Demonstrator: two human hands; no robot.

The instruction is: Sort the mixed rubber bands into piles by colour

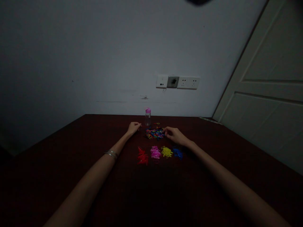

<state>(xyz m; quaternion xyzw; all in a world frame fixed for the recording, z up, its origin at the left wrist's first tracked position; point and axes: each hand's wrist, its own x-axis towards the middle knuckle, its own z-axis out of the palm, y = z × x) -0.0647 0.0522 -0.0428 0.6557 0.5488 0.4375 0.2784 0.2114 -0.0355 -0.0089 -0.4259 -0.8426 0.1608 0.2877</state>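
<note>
A mixed heap of small coloured pieces (155, 133) lies on the dark red table (151, 189). My right hand (174, 135) is at the heap's right edge, its fingers bent together; what they hold, if anything, is too small to tell. Left of the heap, my left hand (134, 127) rests with its fingers curled closed, their contents hidden. Nearer to me lie four separate piles in a row: red (142, 156), pink (155, 152), yellow (167, 152) and blue (177, 153).
Behind the heap stands a clear bottle (148, 119) with a pink cap. A yellow piece (157, 123) lies right of it. The wall behind the table carries sockets (188, 82). A panelled door (267, 82) stands at the right.
</note>
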